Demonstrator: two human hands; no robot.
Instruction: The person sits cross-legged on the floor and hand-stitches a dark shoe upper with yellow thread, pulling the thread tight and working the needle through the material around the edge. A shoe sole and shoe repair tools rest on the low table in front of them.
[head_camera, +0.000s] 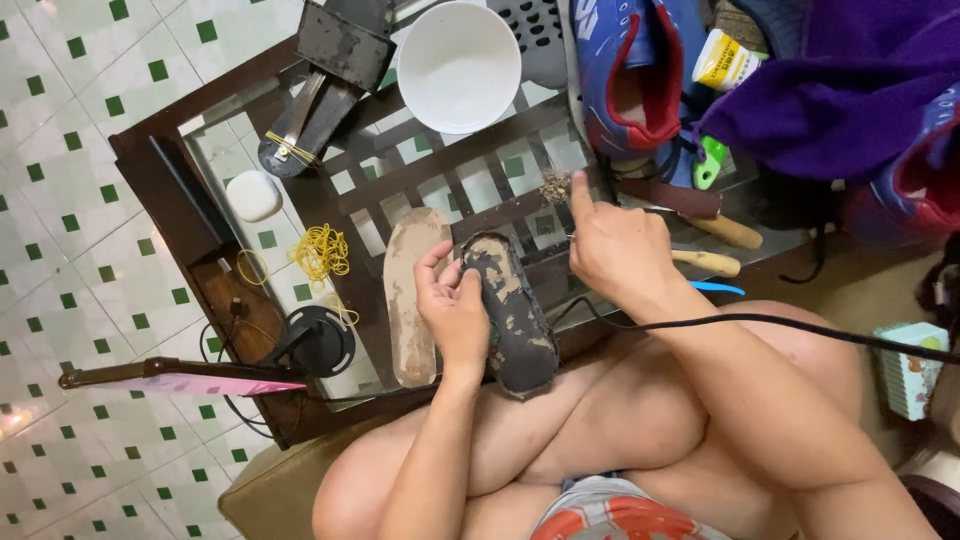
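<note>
I saw a glass-topped wooden table (190, 215) on tiled floor (60, 120). On it lay a white bowl (458, 62), yellow rubber bands (320, 250), a beige insole (408, 300) and a white soap-like block (252, 195).

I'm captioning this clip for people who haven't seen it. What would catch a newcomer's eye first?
The two hands at centre: the left hand grips a dark, patchy insole over the table's near edge, while the right hand holds a small brush just above it. Beside them a tan insole lies on the glass table, with a white bowl at the far side and a blue-and-red shoe to its right.
</note>
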